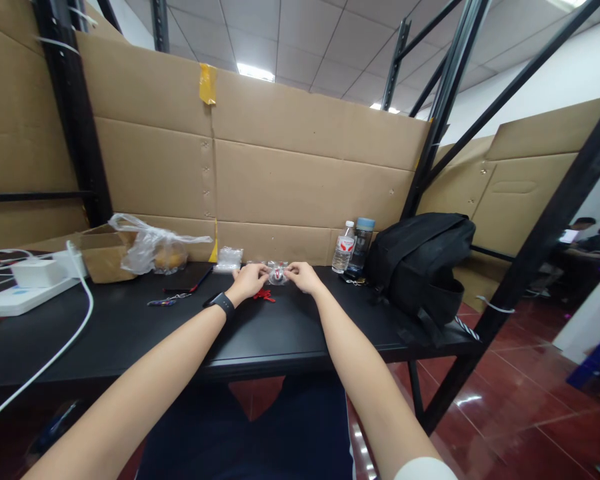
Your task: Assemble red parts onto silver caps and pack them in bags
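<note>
Both arms reach forward over the black table. Between my hands is a small clear plastic packet (279,274) with something red and white inside, too small to name. My left hand (250,281), with a dark watch on its wrist, pinches the packet's left edge. On the opposite edge, the fingers of my right hand (303,277) are closed. Just below the packet lies a little heap of red strips or cords (265,295). A stack of clear plastic bags (229,259) sits behind my left hand.
A water bottle (344,248), a blue-lidded bottle (363,244) and a black backpack (420,267) stand at the right. Leftward are a tied plastic bag (153,247), a cardboard box (103,257), a power strip (27,298) and a white cable (87,303). Cardboard panels (310,180) wall the back.
</note>
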Motion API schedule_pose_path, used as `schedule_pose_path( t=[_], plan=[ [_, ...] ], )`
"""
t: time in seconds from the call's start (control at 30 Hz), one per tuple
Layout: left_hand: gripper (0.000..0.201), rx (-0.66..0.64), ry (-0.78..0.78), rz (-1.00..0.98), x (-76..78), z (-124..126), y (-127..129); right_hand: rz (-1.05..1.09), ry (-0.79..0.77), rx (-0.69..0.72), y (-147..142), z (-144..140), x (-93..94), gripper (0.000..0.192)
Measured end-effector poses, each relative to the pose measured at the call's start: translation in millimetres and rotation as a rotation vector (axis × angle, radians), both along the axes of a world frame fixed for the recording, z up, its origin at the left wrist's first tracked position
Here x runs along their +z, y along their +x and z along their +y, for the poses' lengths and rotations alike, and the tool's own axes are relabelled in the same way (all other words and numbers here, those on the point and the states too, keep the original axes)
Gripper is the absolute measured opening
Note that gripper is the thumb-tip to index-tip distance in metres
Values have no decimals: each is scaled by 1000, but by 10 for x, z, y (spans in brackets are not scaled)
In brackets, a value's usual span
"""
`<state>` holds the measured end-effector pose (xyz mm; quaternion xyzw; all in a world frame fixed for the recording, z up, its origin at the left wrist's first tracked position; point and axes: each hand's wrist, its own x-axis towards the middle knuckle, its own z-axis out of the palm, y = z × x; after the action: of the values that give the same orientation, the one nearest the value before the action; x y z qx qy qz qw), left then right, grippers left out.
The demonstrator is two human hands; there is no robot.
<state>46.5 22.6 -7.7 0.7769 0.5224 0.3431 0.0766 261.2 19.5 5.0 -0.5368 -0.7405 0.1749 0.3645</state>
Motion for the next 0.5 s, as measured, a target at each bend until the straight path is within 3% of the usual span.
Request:
schedule_pose_path(
  t=[0.2,0.5],
  plan=[
    [23,35,-50,-111,46,11,-63,275,-94,185,-10,-11,-10,32],
    [25,-132,-102,-188,9,102,-154,468,-139,131,23,-34,4,30]
  ],
)
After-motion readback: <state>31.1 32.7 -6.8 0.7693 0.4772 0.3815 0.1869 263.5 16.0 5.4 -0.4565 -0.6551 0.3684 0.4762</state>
